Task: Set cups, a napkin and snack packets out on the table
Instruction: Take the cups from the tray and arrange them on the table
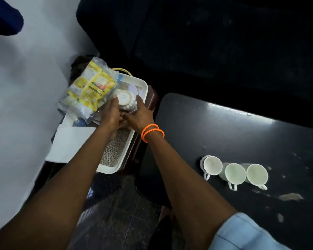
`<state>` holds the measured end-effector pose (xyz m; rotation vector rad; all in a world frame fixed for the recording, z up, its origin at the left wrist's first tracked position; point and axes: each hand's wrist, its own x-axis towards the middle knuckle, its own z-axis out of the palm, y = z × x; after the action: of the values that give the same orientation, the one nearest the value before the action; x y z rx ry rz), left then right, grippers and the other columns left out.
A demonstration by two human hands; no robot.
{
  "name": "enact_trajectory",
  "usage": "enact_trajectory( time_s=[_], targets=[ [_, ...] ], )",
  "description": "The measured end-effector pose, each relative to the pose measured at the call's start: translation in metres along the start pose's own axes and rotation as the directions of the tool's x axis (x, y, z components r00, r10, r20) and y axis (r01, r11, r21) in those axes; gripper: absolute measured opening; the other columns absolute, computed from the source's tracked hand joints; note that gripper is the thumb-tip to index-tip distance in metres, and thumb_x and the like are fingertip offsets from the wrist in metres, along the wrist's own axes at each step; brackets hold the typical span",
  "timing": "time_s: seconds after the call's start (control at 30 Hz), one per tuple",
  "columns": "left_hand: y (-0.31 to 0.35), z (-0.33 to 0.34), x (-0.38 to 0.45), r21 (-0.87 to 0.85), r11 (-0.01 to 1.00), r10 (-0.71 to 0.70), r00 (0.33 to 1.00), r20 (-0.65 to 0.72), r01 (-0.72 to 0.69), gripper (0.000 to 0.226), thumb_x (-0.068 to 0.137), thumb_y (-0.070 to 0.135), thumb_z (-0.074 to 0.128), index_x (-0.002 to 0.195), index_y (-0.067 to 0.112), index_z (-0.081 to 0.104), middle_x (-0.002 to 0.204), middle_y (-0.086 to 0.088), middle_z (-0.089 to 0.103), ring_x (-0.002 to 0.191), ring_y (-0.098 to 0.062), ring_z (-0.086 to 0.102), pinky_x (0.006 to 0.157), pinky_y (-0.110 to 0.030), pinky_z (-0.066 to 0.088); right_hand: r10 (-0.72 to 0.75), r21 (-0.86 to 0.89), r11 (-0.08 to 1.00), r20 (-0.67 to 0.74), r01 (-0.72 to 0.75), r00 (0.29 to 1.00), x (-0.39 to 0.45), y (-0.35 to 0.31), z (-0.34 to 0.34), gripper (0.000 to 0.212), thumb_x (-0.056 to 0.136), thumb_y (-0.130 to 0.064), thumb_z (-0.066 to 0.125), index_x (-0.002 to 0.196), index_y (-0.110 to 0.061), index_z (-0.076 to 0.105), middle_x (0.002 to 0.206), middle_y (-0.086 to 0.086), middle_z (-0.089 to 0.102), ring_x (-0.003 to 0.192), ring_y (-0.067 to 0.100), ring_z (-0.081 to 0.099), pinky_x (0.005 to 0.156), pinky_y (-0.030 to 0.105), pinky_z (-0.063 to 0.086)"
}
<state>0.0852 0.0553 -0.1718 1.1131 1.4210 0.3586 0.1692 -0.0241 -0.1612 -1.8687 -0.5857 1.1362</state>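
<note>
Hands: I am seeing both of them meeting over the white tray [142, 83], the left hand [111, 117] and the right hand [141, 116] cupping an upturned white cup [125, 101] from either side.
Left fingers: they are curling round the cup's left wall, gripping it.
Right fingers: they are pressing against the cup's right wall, gripping it too; two orange bracelets [152, 132] are sitting on that wrist.
Cup in hand: it is resting base-up, with a small mark showing on the base; I cannot tell whether it is touching the tray floor.
Tray: it is lying on a dark red stand [151, 100] just beside the black worktop [242, 134], with a woven mat [116, 150] lining its near half.
Snack packets: a yellow-and-clear bundle [90, 89] is leaning over the tray's far left corner, touching the left hand's knuckles.
Napkin: a white folded sheet [69, 143] is lying left of the tray, partly under the packets.
Cups already out: three white cups [235, 173] are lying on their sides in a row on the worktop, mouths facing me, handles down, each touching the next.
</note>
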Motion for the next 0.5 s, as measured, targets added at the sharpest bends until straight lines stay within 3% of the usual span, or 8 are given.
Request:
enact_trajectory(
  time_s=[0.1,0.23,0.37,0.43,0.5],
  targets=[
    [0.002,-0.001,-0.005,-0.147,0.986,-0.066,0.996,0.054,0.073,0.060,0.107,0.060,0.033,0.139,0.018,0.061,0.111,-0.013,0.074,0.077,-0.016,0.074,0.058,-0.028,0.060,-0.013,-0.031,0.999,-0.036,0.012,0.999,0.006,-0.003,-0.002,0.068,0.091,-0.022,0.074,0.151,-0.014,0.044,0.139,0.018,0.064,0.126,0.037,0.061,0.102,0.038,0.050],
    [0.009,-0.004,-0.015,-0.332,0.937,-0.092,0.994,0.062,0.107,0.057,0.105,0.063,0.035,0.130,0.018,0.062,0.107,-0.012,0.076,0.091,-0.024,0.075,0.066,-0.032,0.062,0.010,0.078,0.997,-0.090,-0.003,0.996,0.003,-0.002,-0.007,0.044,0.095,-0.040,0.070,0.132,-0.016,0.065,0.123,0.016,0.073,0.113,0.032,0.070,0.101,0.043,0.055],
    [0.006,0.000,-0.036,-0.447,0.894,0.028,0.997,0.078,0.010,0.032,0.107,0.036,0.054,0.130,0.015,0.052,0.120,-0.017,0.071,0.107,-0.030,0.074,0.078,-0.041,0.066,-0.043,0.242,0.967,-0.160,0.082,0.986,-0.016,0.007,-0.026,0.026,0.094,-0.040,0.071,0.103,-0.016,0.069,0.095,0.021,0.075,0.090,0.031,0.075,0.083,0.053,0.062],
    [0.001,0.009,-0.047,-0.494,0.870,0.092,0.982,0.163,0.001,0.019,0.104,0.022,0.059,0.121,0.012,0.059,0.121,-0.017,0.072,0.111,-0.030,0.072,0.089,-0.043,0.063,-0.047,0.343,0.936,-0.113,0.083,0.992,-0.025,0.014,-0.049,0.021,0.094,-0.031,0.074,0.100,-0.012,0.066,0.096,0.023,0.074,0.087,0.026,0.073,0.083,0.049,0.064],
    [-0.006,0.021,-0.054,-0.498,0.866,0.106,0.955,0.275,0.047,0.019,0.102,0.012,0.060,0.120,0.006,0.065,0.119,-0.015,0.072,0.111,-0.028,0.070,0.095,-0.043,0.059,-0.039,0.401,0.915,-0.008,0.039,0.999,-0.035,0.026,-0.082,0.010,0.094,-0.021,0.074,0.099,-0.017,0.066,0.096,0.014,0.073,0.089,0.020,0.069,0.080,0.040,0.060]
  ],
)
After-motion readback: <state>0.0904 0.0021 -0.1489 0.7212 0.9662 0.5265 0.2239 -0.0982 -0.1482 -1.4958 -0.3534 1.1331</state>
